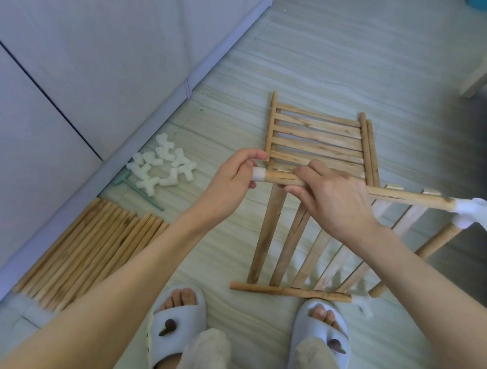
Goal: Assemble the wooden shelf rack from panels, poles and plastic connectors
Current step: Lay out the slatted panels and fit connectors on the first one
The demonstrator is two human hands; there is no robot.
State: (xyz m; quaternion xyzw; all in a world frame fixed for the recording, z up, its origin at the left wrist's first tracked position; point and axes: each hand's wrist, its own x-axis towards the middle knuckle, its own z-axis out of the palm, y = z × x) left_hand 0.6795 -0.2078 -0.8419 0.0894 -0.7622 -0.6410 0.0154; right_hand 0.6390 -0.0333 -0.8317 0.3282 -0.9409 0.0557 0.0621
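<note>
The left hand (234, 177) pinches a white connector (258, 174) on the left end of the panel's (289, 248) far pole (407, 197). The right hand (333, 199) grips that pole. Spare connectors (163, 166) and poles (93, 247) lie left.

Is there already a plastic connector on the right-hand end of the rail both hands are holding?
Yes: a white plastic connector caps the right end of the rail gripped by the left hand and right hand.

You get soft, even daylight, glare washing out the slats (405, 217) at 4 o'clock, wide-angle bending at the edges.
</note>
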